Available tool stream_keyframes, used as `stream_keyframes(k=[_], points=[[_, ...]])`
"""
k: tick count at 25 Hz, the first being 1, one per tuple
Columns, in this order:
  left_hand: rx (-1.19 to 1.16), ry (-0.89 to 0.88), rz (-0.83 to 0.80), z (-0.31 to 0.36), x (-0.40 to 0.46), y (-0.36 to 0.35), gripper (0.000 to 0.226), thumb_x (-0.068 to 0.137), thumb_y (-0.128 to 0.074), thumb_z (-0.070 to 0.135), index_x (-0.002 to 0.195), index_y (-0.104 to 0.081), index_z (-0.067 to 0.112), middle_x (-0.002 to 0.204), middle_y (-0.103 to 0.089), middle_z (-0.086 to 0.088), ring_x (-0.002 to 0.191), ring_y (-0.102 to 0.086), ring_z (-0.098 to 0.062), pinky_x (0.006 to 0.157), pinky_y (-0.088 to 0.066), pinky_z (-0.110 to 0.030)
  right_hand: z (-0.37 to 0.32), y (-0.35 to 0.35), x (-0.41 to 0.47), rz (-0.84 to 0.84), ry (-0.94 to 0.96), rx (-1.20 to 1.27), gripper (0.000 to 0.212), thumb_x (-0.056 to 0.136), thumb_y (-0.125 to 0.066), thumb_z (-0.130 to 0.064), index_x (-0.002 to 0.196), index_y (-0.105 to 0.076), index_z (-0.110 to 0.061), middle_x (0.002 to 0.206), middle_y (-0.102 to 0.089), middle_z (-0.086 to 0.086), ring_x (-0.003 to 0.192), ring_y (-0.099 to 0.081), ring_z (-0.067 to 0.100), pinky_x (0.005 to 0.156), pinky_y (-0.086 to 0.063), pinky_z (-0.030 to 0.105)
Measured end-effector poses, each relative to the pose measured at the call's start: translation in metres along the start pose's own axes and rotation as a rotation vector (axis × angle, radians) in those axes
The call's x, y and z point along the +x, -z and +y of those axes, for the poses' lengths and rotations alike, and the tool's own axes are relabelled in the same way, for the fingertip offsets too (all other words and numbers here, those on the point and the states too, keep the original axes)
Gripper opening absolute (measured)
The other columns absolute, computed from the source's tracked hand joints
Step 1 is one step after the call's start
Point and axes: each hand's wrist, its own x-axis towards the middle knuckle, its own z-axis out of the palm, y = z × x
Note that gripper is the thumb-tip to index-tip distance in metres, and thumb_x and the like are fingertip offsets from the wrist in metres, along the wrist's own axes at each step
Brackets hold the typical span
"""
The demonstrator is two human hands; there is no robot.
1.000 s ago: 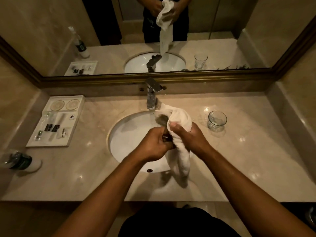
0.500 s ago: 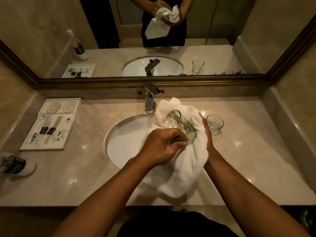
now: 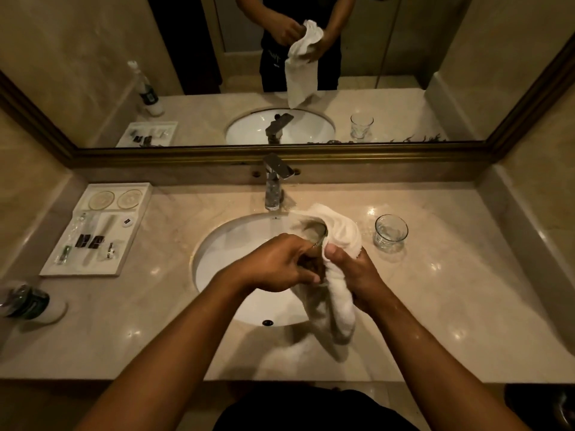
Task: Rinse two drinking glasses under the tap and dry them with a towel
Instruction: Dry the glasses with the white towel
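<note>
Over the right side of the white sink [image 3: 230, 244], my left hand [image 3: 280, 262] grips a drinking glass [image 3: 319, 241] that is mostly hidden; only part of its rim shows. My right hand [image 3: 357, 275] holds a white towel [image 3: 339, 297] wrapped around the glass, thumb pressed on the cloth, the towel's tail hanging down past the basin's edge. A second clear glass [image 3: 390, 232] stands upright on the marble counter to the right, apart from both hands. The chrome tap [image 3: 273, 181] stands behind the sink; no water is seen running.
A white amenity tray [image 3: 62, 269] with small toiletries lies on the counter at left. A bottle [image 3: 31, 304] lies on its side at the near left. A framed mirror [image 3: 280, 154] runs along the back wall. Marble walls close both sides.
The towel was spread wide with the glass exposed half a second ago; now it is bunched around the glass again and hangs down. Both hands sit lower and closer together.
</note>
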Motion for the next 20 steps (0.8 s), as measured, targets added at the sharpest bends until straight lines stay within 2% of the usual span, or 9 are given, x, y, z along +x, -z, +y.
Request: stream_keyframes(k=[2, 4, 6, 8, 11, 14, 16, 18, 20], points=[[-0.160, -0.042, -0.131, 0.004, -0.005, 0.008, 0.014, 0.086, -0.080, 0.004, 0.098, -0.079, 0.008, 0.097, -0.079, -0.006, 0.090, -0.074, -0.019, 0.086, -0.061, -0.036, -0.010, -0.001, -0.004, -0.101, -0.216, 0.225, 0.061, 0.073, -0.082, -0.040, 0.117, -0.070, 0.000, 0.111, -0.072, 0.025, 0.099, -0.071, 0.034, 0.089, -0.056, 0.041], [-0.253, -0.066, -0.125, 0.010, -0.007, 0.009, 0.016, 0.084, -0.080, -0.001, 0.100, -0.079, 0.002, 0.098, -0.080, -0.009, 0.090, -0.076, -0.017, 0.085, -0.060, -0.028, -0.010, 0.000, -0.006, -0.111, -0.258, 0.367, 0.062, 0.070, -0.084, -0.036, 0.117, -0.069, 0.001, 0.102, -0.074, 0.023, 0.089, -0.073, 0.032, 0.078, -0.059, 0.038], [-0.279, -0.047, -0.006, 0.013, -0.007, 0.004, 0.021, 0.080, -0.084, 0.000, 0.100, -0.079, 0.005, 0.096, -0.080, -0.005, 0.089, -0.076, -0.014, 0.083, -0.060, -0.024, -0.012, -0.002, -0.005, -0.139, -0.230, 0.472, 0.065, 0.066, -0.088, -0.036, 0.117, -0.070, 0.000, 0.104, -0.074, 0.023, 0.091, -0.074, 0.032, 0.077, -0.060, 0.039], [-0.279, 0.006, 0.253, 0.012, -0.007, -0.007, 0.033, 0.073, -0.090, 0.005, 0.100, -0.079, 0.018, 0.098, -0.078, 0.005, 0.092, -0.072, -0.004, 0.083, -0.057, -0.023, -0.012, -0.003, -0.005, -0.138, -0.211, 0.548, 0.055, 0.076, -0.080, -0.036, 0.118, -0.071, -0.002, 0.113, -0.072, 0.023, 0.100, -0.072, 0.033, 0.085, -0.059, 0.042], [-0.287, 0.027, 0.547, 0.009, -0.005, -0.036, 0.055, 0.076, -0.085, 0.003, 0.123, -0.068, 0.027, 0.129, -0.059, 0.010, 0.120, -0.057, 0.000, 0.100, -0.054, -0.032, -0.008, -0.003, 0.003, -0.053, -0.186, 0.553, 0.058, 0.095, -0.056, -0.040, 0.138, -0.055, -0.001, 0.136, -0.058, 0.029, 0.122, -0.060, 0.041, 0.103, -0.049, 0.052], [-0.455, 0.024, 0.624, 0.002, 0.001, -0.064, 0.080, 0.083, -0.066, 0.004, 0.150, -0.039, 0.038, 0.155, -0.036, 0.008, 0.141, -0.045, -0.012, 0.114, -0.046, -0.044, 0.003, -0.006, 0.008, 0.135, -0.072, 0.476, 0.068, 0.090, -0.072, -0.038, 0.143, -0.049, -0.002, 0.143, -0.050, 0.034, 0.131, -0.051, 0.049, 0.111, -0.036, 0.065], [-0.631, 0.037, 0.686, 0.006, 0.005, -0.071, 0.084, 0.083, -0.067, 0.017, 0.147, -0.027, 0.052, 0.158, -0.036, 0.008, 0.138, -0.048, -0.009, 0.114, -0.046, -0.040, 0.009, -0.012, 0.004, 0.176, -0.027, 0.415, 0.068, 0.087, -0.077, -0.035, 0.141, -0.051, -0.004, 0.139, -0.054, 0.033, 0.129, -0.052, 0.051, 0.111, -0.034, 0.068], [-0.755, 0.072, 0.764, 0.009, 0.008, -0.072, 0.086, 0.080, -0.077, 0.032, 0.145, -0.024, 0.053, 0.153, -0.044, 0.002, 0.129, -0.058, -0.008, 0.106, -0.052, -0.030, 0.015, -0.017, -0.002, 0.193, -0.007, 0.378, 0.059, 0.087, -0.076, -0.029, 0.136, -0.056, -0.003, 0.133, -0.059, 0.032, 0.125, -0.056, 0.049, 0.110, -0.038, 0.065], [-0.834, 0.129, 0.779, 0.005, 0.011, -0.071, 0.094, 0.072, -0.084, 0.046, 0.146, -0.026, 0.051, 0.147, -0.053, -0.003, 0.124, -0.064, -0.012, 0.102, -0.056, -0.032, 0.013, -0.018, -0.008, 0.224, 0.028, 0.303, 0.051, 0.085, -0.078, -0.021, 0.130, -0.061, -0.003, 0.125, -0.065, 0.029, 0.118, -0.062, 0.046, 0.106, -0.044, 0.060]])
